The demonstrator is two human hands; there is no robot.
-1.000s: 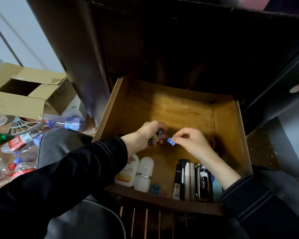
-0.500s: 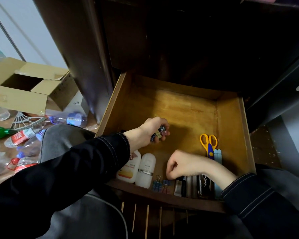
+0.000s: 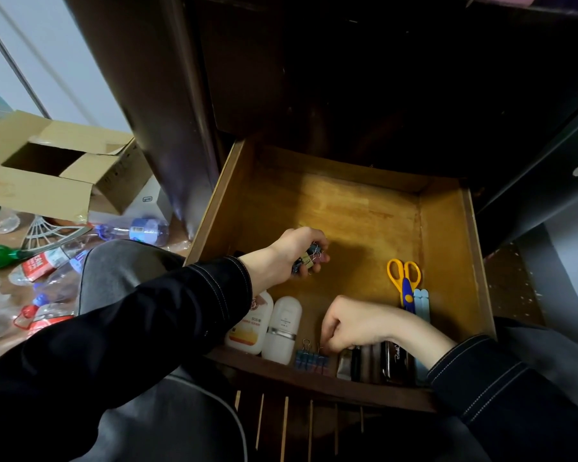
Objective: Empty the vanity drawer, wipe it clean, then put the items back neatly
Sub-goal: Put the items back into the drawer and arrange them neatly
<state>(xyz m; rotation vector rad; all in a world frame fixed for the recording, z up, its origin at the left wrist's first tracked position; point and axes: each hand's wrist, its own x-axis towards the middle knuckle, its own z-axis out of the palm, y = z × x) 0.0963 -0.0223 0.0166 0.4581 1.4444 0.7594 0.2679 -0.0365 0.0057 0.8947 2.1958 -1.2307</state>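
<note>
Vanity drawer (image 3: pixel 347 215) stands open. Left hand (image 3: pixel 291 251) holds a bunch of binder clips (image 3: pixel 309 258) in curled fingers over the drawer floor. Right hand (image 3: pixel 351 323) curls its fingers down at the row of blue clips (image 3: pixel 311 360) by the front wall; its grip cannot be told.

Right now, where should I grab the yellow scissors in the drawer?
Take the scissors by the yellow handle loops, from above. They lie flat on bare wood toward the drawer's back; the blade end is crowded by pale blue strips and your right hand.
</note>
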